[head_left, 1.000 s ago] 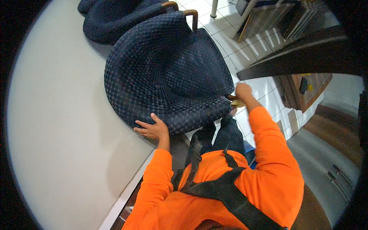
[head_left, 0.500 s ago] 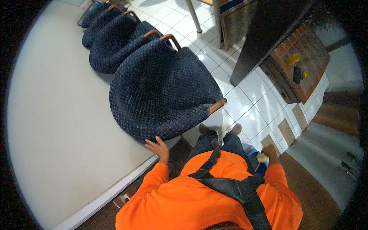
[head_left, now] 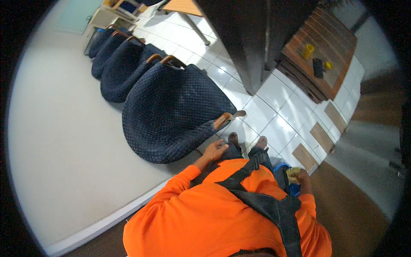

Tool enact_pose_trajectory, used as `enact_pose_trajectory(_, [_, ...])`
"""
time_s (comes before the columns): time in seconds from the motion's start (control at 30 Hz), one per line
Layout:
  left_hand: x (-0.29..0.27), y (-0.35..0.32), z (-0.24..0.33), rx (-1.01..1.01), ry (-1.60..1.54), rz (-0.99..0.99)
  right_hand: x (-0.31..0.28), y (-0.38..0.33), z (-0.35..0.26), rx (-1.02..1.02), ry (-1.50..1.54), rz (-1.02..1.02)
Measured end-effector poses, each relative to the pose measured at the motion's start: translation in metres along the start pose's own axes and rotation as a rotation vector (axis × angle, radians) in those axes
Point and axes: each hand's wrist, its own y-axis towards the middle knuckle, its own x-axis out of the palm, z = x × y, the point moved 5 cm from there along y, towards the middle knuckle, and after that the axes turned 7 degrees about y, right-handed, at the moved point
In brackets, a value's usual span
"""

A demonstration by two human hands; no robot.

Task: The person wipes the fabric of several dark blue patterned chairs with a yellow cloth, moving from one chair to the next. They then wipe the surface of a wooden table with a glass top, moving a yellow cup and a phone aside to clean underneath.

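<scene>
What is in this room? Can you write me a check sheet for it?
Surface: white tiled floor, pale wall alongside.
Job's things: dark blue padded chair with wooden armrests; yellow cloth.
Clutter: small blue thing beside the cloth, kind unclear.
Hands: left hand open, by the chair's front edge; right hand shut on the yellow cloth.
Cables: nothing seen.
Surroundings: more blue chairs in a row, dark cabinet, wooden table with yellow cup.

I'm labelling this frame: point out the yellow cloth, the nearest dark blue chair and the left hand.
yellow cloth [head_left: 293, 174]: head view, on its top fold above the right hand.
nearest dark blue chair [head_left: 171, 111]: head view, mid backrest.
left hand [head_left: 215, 150]: head view, back of hand.
</scene>
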Motion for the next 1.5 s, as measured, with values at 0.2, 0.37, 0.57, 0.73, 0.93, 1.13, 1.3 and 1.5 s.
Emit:
enact_pose_trajectory(0.2, [-0.073,0.007,0.045,0.616,0.629,0.328,0.06,-0.021,-0.042,-0.126,-0.583,0.413])
enact_pose_trajectory(0.37, [-0.057,0.064,0.036,0.588,0.88,0.28,0.068,-0.081,0.081,0.203,-0.392,0.703])
enact_pose_trajectory(0.57, [-0.061,0.129,0.001,0.447,0.932,0.062,0.186,-0.171,0.131,0.495,-0.02,0.592])
enact_pose_trajectory(0.73, [-0.031,0.138,0.003,0.597,0.914,-0.072,0.236,-0.192,0.229,0.411,-0.197,0.846])
enact_pose_trajectory(0.93, [-0.046,0.151,0.012,0.473,0.9,-0.089,0.269,-0.197,0.189,0.296,0.009,0.982])
enact_pose_trajectory(1.13, [-0.05,0.175,0.023,0.389,0.948,-0.092,0.256,-0.202,0.191,0.283,0.118,1.068])
enact_pose_trajectory(1.3, [-0.047,0.156,0.04,0.286,1.02,-0.055,0.228,-0.173,0.267,0.395,-0.053,1.071])
enact_pose_trajectory(1.5, [-0.062,0.114,0.056,0.42,1.114,0.04,0.176,-0.128,0.251,0.335,-0.046,0.858])
